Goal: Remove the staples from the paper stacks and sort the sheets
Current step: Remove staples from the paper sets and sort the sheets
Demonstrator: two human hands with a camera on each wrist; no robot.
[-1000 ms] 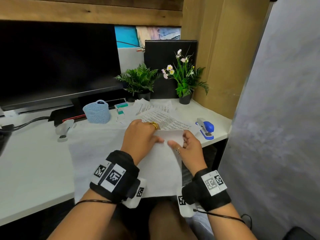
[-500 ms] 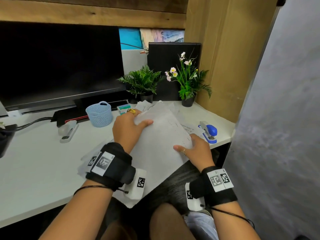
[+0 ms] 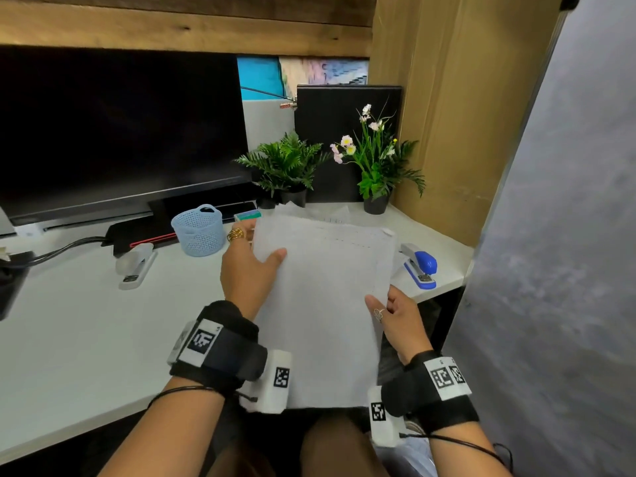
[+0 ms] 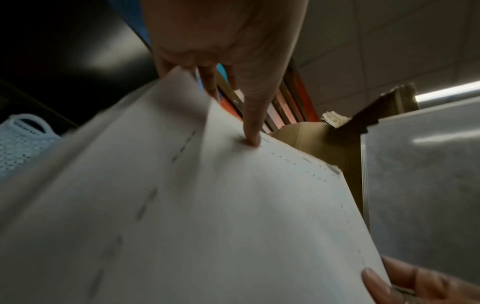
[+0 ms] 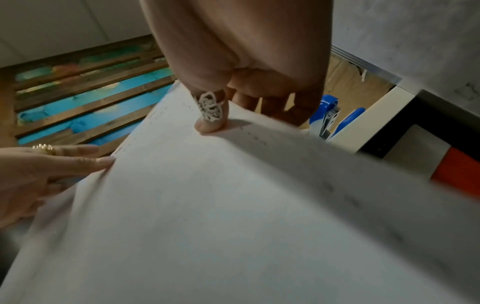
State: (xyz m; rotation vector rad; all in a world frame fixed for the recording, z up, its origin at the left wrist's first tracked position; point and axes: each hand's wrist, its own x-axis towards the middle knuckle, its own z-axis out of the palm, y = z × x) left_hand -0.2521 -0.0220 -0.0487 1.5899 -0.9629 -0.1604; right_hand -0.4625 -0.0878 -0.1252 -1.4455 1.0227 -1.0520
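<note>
Head view: both hands hold a paper stack [image 3: 323, 304] lifted off the desk [image 3: 86, 321], tilted up toward the person. The left hand [image 3: 247, 270] pinches its left edge, thumb on the top sheet, fingers behind. The right hand [image 3: 399, 318] pinches the right edge the same way. A row of staples seems to run along the top and right margins. With only edge grips, the stack could sag or loose sheets could slide out toward the lap. A white stapler [image 3: 136, 266] and a blue stapler [image 3: 420, 266] lie on the desk; which one pulls staples I cannot tell.
</note>
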